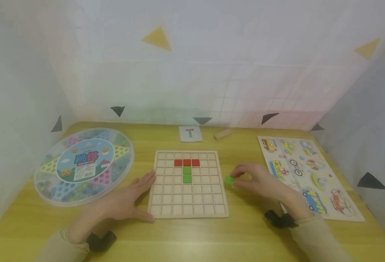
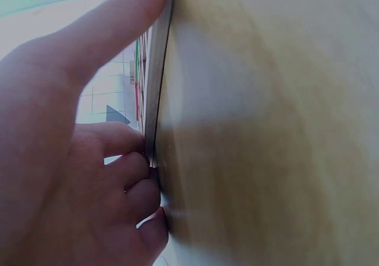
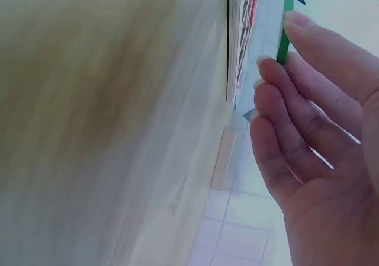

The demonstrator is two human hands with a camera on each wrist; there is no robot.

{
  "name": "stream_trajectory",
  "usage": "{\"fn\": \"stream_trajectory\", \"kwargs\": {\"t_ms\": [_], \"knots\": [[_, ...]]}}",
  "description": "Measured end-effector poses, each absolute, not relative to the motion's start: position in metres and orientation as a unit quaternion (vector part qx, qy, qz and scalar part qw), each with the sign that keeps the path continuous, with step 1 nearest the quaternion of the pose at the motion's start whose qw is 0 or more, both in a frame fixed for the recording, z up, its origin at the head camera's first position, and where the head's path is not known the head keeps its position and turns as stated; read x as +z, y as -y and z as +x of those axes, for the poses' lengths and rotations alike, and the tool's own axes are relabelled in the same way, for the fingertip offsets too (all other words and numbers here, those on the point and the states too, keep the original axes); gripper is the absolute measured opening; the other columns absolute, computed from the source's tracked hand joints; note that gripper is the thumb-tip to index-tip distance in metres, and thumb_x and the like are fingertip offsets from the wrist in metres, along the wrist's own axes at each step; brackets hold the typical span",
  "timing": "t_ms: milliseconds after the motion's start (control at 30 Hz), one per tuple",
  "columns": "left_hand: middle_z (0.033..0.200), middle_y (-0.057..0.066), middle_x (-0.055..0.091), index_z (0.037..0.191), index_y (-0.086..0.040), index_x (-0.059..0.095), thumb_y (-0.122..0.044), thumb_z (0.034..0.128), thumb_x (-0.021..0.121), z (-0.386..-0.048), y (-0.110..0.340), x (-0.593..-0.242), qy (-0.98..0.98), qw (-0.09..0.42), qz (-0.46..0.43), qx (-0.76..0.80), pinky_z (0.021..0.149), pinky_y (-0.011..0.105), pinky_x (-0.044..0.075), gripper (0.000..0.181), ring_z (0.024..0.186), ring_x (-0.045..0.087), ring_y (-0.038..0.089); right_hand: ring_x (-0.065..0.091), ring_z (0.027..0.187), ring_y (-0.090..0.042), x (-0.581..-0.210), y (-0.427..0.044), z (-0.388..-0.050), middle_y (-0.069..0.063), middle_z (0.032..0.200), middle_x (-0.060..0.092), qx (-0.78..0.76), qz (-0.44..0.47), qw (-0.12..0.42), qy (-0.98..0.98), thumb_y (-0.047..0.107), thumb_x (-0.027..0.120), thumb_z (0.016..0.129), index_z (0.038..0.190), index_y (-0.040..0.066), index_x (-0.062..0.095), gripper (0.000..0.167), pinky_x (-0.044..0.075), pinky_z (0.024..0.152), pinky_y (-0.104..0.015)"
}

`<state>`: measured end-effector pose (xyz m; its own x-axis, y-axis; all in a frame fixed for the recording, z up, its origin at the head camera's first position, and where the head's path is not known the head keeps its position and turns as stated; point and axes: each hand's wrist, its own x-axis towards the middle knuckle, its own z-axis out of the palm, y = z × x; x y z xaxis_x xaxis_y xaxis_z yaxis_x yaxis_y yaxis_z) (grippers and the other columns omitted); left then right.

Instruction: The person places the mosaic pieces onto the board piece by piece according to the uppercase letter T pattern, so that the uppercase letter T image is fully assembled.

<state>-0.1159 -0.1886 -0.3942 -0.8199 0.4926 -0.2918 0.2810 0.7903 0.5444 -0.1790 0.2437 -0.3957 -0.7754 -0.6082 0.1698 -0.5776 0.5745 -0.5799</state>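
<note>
A square wooden grid board [image 1: 187, 209] lies in the middle of the table. Three red tiles [image 1: 187, 162] form a row near its top, and two green tiles [image 1: 187, 174] run down below the middle one. My right hand [image 1: 258, 182] pinches another green tile [image 1: 229, 179] between thumb and fingers, just off the board's right edge. In the right wrist view this green tile [image 3: 285, 32] is seen edge-on, raised above the table. My left hand [image 1: 123, 200] touches the board's left side, fingers spread, thumb at the lower left corner.
A pattern card [image 1: 190, 134] with a red and green T lies behind the board, beside a small wooden block [image 1: 223, 134]. On the left sits a round Chinese checkers set [image 1: 84, 167]; on the right, a picture puzzle board [image 1: 310, 178]. A sheet-like wall [image 1: 192, 83] closes the back.
</note>
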Motion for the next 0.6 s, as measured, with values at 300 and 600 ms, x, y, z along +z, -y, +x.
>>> {"fn": "stream_trajectory", "kwargs": {"t_ms": [300,600], "knots": [[0.169,0.001,-0.001,0.162,-0.021,0.011,-0.07,0.0704,0.075,-0.115,0.187,-0.393,-0.922,0.219,0.202,0.246,0.119,0.064,0.017,0.122,0.151,0.008,0.047,0.066,0.095,-0.013,-0.388,-0.22,-0.183,0.012,0.1,0.07,-0.314,-0.334,0.025,-0.888,0.019,0.078,0.087,0.104,0.019,0.074,0.017,0.057,0.087,-0.041],[0.169,0.002,-0.001,0.162,-0.021,0.01,-0.07,0.0713,0.075,-0.115,0.189,-0.394,-0.923,0.213,0.206,0.244,0.119,0.063,0.018,0.122,0.15,0.009,0.048,0.064,0.098,-0.011,-0.379,-0.193,-0.186,0.011,0.105,0.069,-0.32,-0.351,0.035,-0.879,0.024,0.076,0.09,0.106,0.019,0.073,0.016,0.057,0.089,-0.043]]}}
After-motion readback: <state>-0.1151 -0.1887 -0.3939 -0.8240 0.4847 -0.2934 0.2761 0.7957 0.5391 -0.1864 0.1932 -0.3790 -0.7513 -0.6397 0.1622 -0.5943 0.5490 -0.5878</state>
